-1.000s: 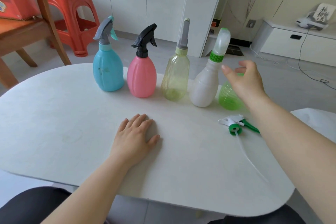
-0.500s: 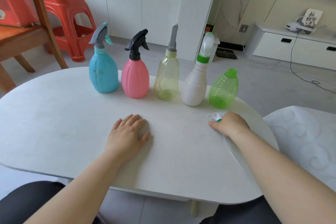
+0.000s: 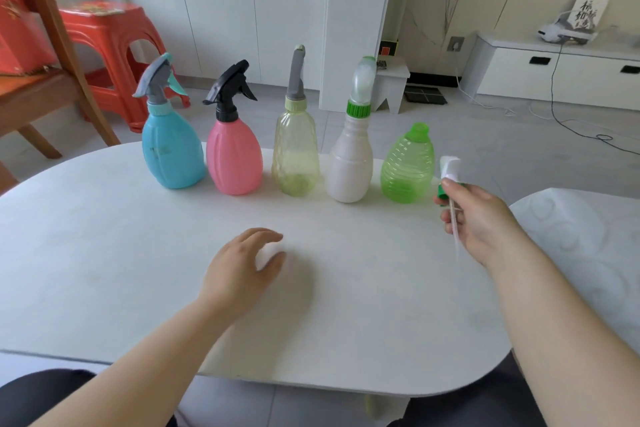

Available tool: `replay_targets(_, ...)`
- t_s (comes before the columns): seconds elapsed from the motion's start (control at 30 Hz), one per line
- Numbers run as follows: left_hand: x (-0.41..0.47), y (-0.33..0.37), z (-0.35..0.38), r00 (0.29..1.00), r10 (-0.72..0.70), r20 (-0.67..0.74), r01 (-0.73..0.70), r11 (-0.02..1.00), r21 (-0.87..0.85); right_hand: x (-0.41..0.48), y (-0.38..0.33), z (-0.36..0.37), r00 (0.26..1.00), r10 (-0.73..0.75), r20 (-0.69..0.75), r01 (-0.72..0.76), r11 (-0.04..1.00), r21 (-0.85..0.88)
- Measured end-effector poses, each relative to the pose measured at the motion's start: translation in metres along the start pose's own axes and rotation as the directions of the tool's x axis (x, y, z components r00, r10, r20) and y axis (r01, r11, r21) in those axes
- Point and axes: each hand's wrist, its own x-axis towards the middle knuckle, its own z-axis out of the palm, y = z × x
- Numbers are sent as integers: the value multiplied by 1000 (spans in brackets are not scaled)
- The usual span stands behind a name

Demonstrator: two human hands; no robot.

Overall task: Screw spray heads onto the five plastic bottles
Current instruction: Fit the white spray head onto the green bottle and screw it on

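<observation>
Several bottles stand in a row along the far side of the white table (image 3: 104, 270): a blue bottle (image 3: 171, 152), a pink bottle (image 3: 233, 159), a clear yellowish bottle (image 3: 296, 156) and a white bottle (image 3: 349, 163), each with a spray head on. The green bottle (image 3: 408, 166) at the right end has a bare neck. My right hand (image 3: 481, 222) holds the white and green spray head (image 3: 449, 170) with its thin tube hanging down, just right of the green bottle. My left hand (image 3: 242, 267) hovers over the table's middle, fingers curled, holding nothing.
A wooden chair (image 3: 41, 80) and an orange plastic stool (image 3: 110, 55) stand beyond the table at the left. White cabinets (image 3: 277, 10) and a low white unit (image 3: 554, 69) line the back. A second white surface (image 3: 581, 246) sits close at the right.
My right hand went down to the spray head lying on the table, picked it up and raised it beside the green bottle. My left hand lifted off the table and curled.
</observation>
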Motion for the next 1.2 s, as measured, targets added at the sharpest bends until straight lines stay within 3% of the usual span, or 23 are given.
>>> replay_targets(0.1, 13, 51, 11, 986, 158, 43, -151, 980, -132, 1, -3, -9, 1000, -1, 12, -2, 982, 187)
replay_targets(0.23, 50, 119, 34, 967, 252, 45, -229, 931, -283, 6, -2, -19, 1000, -26, -2, 25, 967, 255)
replay_targets(0.4, 106, 179, 70, 988, 125, 94, -78, 914, -398, 15, -1, -32, 998, -52, 16, 47, 965, 257)
replay_targets(0.63, 160, 178, 96, 985, -150, 82, 171, 864, -473, 28, 4, -48, 994, -100, 35, 90, 972, 219)
replay_targets(0.9, 171, 180, 105, 991, -85, 104, 126, 861, -493, 38, 10, -54, 994, -92, 57, 76, 968, 241)
replay_targets(1.2, 128, 171, 77, 987, -17, 157, 121, 720, -683, 27, -4, -50, 988, -130, 78, 97, 939, 331)
